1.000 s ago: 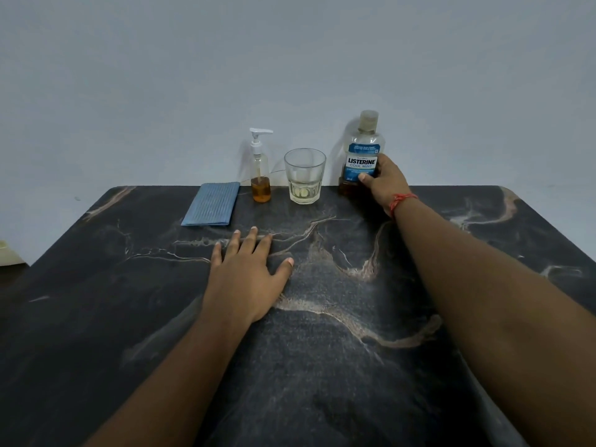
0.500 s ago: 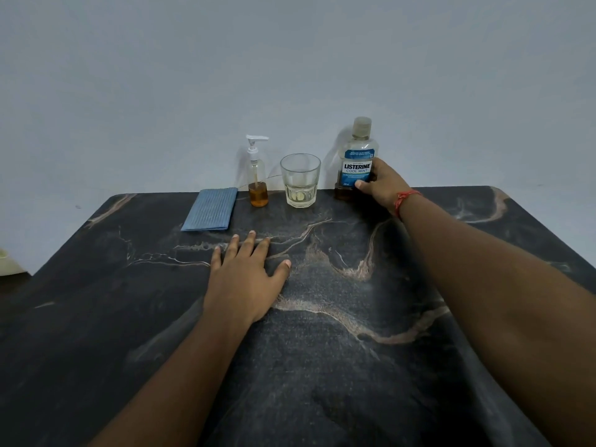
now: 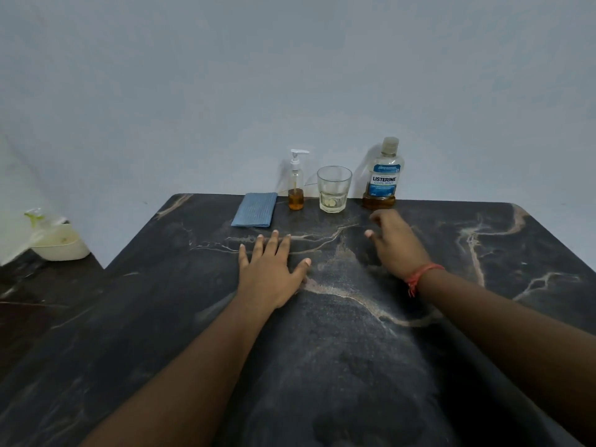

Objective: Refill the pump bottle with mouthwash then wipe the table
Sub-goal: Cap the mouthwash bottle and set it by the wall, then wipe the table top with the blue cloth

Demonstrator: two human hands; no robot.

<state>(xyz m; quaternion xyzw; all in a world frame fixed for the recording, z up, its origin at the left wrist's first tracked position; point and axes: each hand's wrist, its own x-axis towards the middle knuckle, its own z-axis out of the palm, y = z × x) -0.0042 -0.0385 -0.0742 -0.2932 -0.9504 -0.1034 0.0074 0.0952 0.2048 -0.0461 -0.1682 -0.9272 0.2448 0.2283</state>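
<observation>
Now, R hand (image 3: 398, 245) grip loose, empty, near mouthwash btl (image 3: 382, 175), not touching.

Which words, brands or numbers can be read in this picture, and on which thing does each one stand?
"LISTERINE": on the blue label of the mouthwash bottle.
"COOL MINT": on the same label, just below the brand.
Small print above and below these words on the label: too small to read.
Pump bottle, glass, blue cloth: no text visible.
</observation>
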